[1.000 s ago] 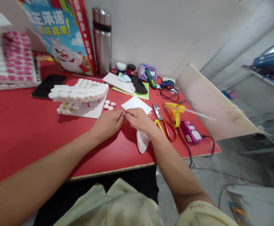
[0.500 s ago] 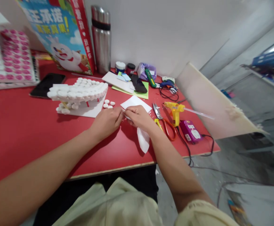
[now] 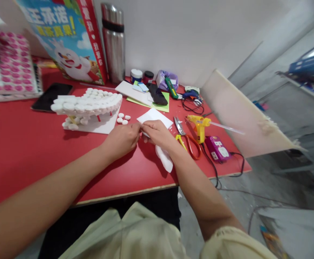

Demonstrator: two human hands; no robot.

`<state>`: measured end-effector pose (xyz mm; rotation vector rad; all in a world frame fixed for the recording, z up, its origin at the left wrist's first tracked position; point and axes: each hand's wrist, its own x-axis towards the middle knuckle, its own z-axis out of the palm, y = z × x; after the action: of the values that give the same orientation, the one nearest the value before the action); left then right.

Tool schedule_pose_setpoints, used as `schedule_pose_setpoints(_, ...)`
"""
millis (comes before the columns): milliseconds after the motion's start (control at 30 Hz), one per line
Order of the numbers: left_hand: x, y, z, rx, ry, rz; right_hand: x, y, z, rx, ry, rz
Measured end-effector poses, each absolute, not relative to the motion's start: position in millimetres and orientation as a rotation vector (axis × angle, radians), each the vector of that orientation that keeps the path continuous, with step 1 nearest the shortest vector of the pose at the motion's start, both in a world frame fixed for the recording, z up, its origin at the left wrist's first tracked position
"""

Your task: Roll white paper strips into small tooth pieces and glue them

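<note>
My left hand is closed, its fingertips pinched against those of my right hand above the red table. What the left fingers pinch is hidden. A crumpled white tissue-like sheet hangs out from under my closed right hand, towards the table's front edge. Just beyond the hands lies a white card. Several white rounded pieces rest left of it. Farther left, a curved model covered in white rounded pieces stands on a white base board.
Right of my hands are red-and-yellow-handled snips, a yellow glue gun and a purple power socket box with cables. A steel flask, paint jars, a green cutter and a black phone stand or lie farther back.
The white sheet's hanging end has swung slightly to the right and up. Both hands stay pinched together in nearly the same place; the view has shifted a little.
</note>
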<state>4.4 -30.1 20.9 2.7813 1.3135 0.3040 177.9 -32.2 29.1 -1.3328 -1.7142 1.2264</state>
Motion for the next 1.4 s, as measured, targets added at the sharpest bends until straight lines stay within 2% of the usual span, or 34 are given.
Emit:
schedule_pose_setpoints(233, 1, -28, 15, 2.569, 1.106, 0.754, 179, -34, 35, -1.284, -1.66, 1.126)
schedule_pose_setpoints(467, 0, -28, 23, 2.114, 0.965, 0.999, 182, -34, 38, -1.241, -1.687, 1.121)
schedule_pose_setpoints(700, 0, -24, 19, 2.202, 0.99, 1.027, 183, -31, 32, -1.261, -1.947, 0.904)
schedule_pose_setpoints(1033, -1, -22, 17, 2.465, 1.156, 0.902, 182, -29, 28, -1.318, -1.918, 0.999)
schedule_pose_setpoints(1200, -2, -20, 17, 2.48, 1.234, 0.916, 179, -29, 24, -1.364, -1.877, 0.74)
schedule_pose_setpoints(1400, -2, -21, 20, 2.211, 1.228, 0.964, 179, -33, 24, -1.313, -1.94, 0.567)
